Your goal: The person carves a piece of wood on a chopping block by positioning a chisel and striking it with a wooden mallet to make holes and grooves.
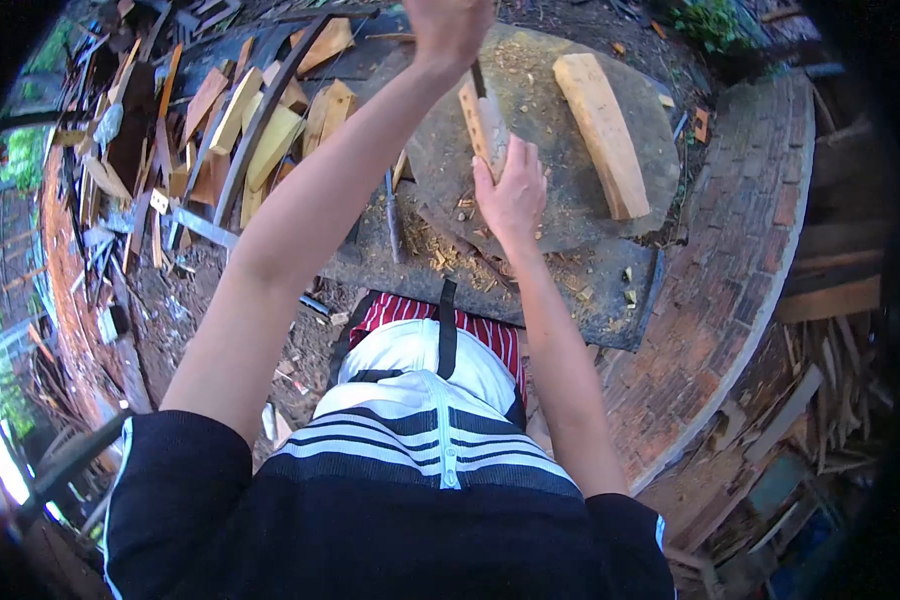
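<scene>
1. left arm (355,150) – raised up and across from the lower left, elbow slightly bent, forearm slanting past the wood pile (275,140).
2. left hand (452,28) is cut off by the top edge; i cannot tell if its fingers are closed on anything.
3. right arm (560,340) reaches forward, almost straight; right hand (513,190) pinches the strip (473,118) – thumb on its left, fingers on its right.
4. the strip points away over the slab (450,150), a dark bar (478,78) at its far end.
5. a block (602,135) lies to the right.

R hand (515,190) holds holed wood pc (473,120); L hand (452,28) at top, part cropped.
</scene>
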`<state>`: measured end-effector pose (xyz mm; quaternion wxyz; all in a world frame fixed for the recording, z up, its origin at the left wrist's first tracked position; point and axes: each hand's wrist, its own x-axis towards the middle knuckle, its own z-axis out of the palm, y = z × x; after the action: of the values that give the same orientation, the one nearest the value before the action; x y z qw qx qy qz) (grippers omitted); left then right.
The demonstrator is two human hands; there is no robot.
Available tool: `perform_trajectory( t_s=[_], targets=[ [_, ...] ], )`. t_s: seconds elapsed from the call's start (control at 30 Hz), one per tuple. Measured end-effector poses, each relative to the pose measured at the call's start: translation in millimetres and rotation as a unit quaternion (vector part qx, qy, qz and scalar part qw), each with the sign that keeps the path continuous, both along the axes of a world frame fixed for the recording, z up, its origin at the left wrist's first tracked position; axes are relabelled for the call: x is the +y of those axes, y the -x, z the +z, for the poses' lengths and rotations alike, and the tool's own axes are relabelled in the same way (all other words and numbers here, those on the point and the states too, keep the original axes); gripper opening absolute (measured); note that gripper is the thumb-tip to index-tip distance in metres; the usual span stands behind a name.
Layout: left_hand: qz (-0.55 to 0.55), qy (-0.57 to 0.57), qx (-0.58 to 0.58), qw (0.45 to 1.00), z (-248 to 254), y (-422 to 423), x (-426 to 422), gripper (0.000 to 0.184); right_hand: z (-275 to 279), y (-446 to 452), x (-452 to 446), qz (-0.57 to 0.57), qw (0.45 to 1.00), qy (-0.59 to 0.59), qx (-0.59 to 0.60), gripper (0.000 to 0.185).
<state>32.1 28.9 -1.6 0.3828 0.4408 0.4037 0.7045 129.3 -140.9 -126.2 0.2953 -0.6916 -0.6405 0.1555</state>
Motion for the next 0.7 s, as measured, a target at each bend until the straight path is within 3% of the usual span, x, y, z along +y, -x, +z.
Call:
perform_trajectory(
  t_s=[0.17, 0.33, 0.7],
  targets=[
    [-0.027, -0.006, -0.011, 1.000, 9.5, 2.6, -6.1, 0.031, -0.3, -1.8, -0.1, 0.021, 1.000, 0.008, -0.010, 0.057],
    [0.045, -0.018, 0.060, 0.997, -3.5, 5.8, -5.1, 0.031, -0.1, 0.0, -0.7, 0.020, 0.999, -0.003, -0.035, 0.057],
    [0.007, -0.024, 0.052, 0.998, -11.5, -8.8, -8.8, 0.026, -0.3, 3.6, -1.9, 0.010, 0.998, -0.016, -0.055, 0.055]
  ],
)
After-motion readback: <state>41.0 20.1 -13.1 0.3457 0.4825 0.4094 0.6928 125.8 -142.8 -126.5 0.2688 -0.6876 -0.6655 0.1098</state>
